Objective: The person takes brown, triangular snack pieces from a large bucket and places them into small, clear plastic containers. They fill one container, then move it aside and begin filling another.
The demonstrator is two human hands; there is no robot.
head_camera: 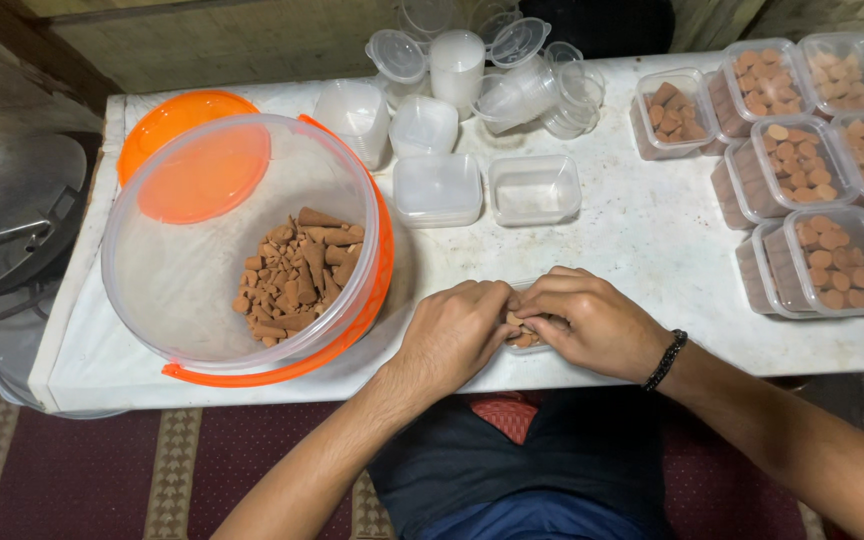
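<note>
1. Work item: a small clear plastic container (527,338) sits at the near edge of the table, almost wholly covered by both hands. A few brown incense cones (518,322) show between the fingers; how full it is cannot be told.
2. Left hand (452,335): fingers curled and pressed together over the left side of the container, tips meeting the right hand. Whether they pinch a cone cannot be told.
3. Right hand (587,320): fingers bent down and closed over the right side of the container, touching the cones beneath. A black bead bracelet (665,360) is on this wrist.
4. Supply: a large clear bucket with orange rim (282,365) lies tilted on its side to the left, mouth toward the camera. A modest heap of loose cones (297,275) remains inside. Its orange lid (177,120) lies behind it.
5. Finished stock: filled and lidded containers (797,165) are grouped at the right end of the table, some stacked.
6. Empty stock: two empty square containers (487,188) stand just beyond the hands; more empties and loose clear lids (472,65) crowd the far edge.
7. Progress judgement: roughly ten containers appear packed; one is in work. The remaining cones and unused empties suggest several more fills are left.
8. Surroundings: white tabletop (632,230); a metal pan (12,215) at far left.
</note>
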